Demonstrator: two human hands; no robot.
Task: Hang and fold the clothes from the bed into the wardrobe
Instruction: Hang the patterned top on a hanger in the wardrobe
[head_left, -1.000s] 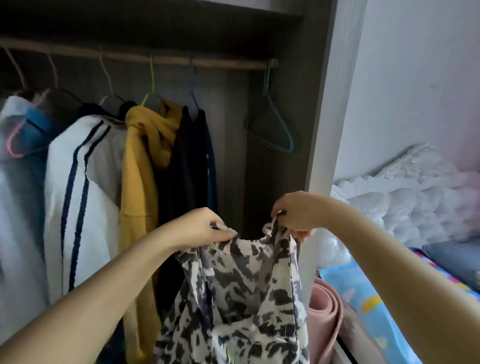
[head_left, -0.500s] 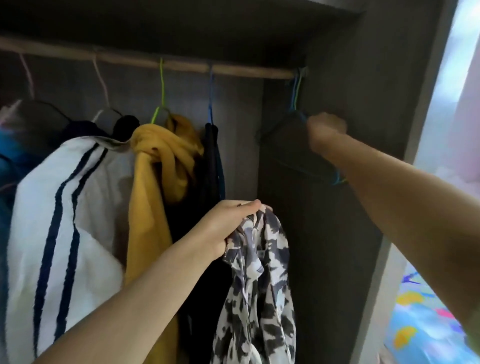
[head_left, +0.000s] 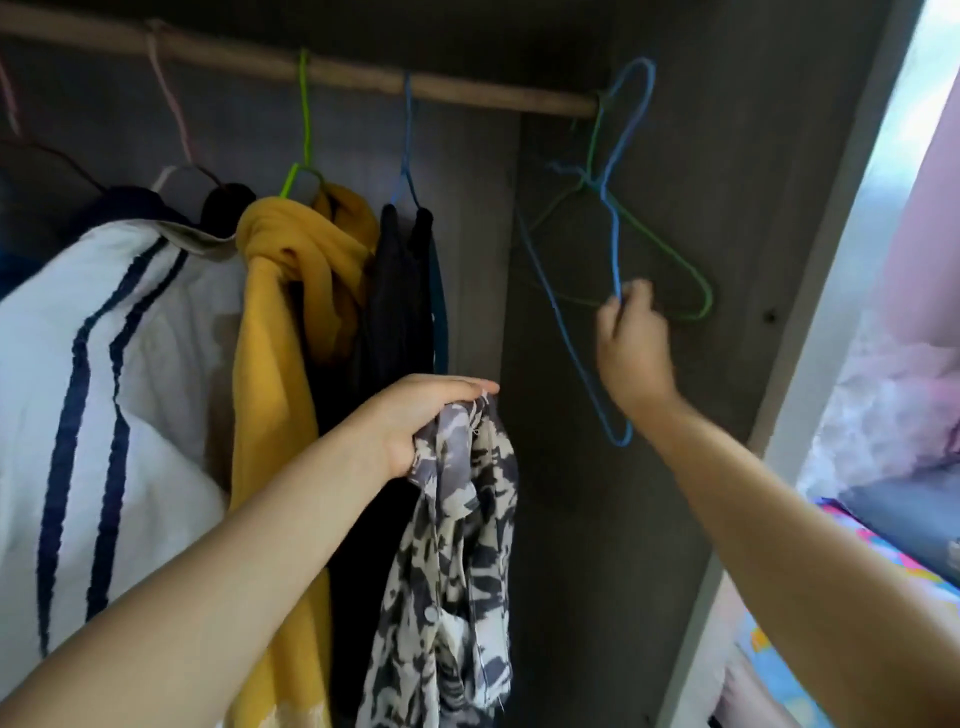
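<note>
Under the rail (head_left: 467, 91), from left: striped white top (head_left: 104, 364), yellow hoodie (head_left: 280, 291), dark garment (head_left: 400, 291); then left hand (head_left: 421, 415) clenched on patterned shirt (head_left: 452, 561) bunched below the fingers; right hand (head_left: 631, 348) pinching blue hanger (head_left: 615, 244), lifted off rail

The patterned garment (head_left: 457, 545) is thin, limp woven cloth, matt, with a frayed thread at its top edge. The blue hanger (head_left: 615, 249) looks like wire in a smooth coloured coating, as does the green hanger (head_left: 670, 249) beside it. The rail (head_left: 467, 96) is pale wood, dull and unpolished. The wardrobe wall (head_left: 587, 519) has a grey, matt wood-grain finish. The yellow hoodie (head_left: 291, 270) is thick, soft knit cloth; the white jacket (head_left: 104, 364) is smoother cloth with dark stripes. The dark garment (head_left: 400, 291) is matt fabric.
</note>
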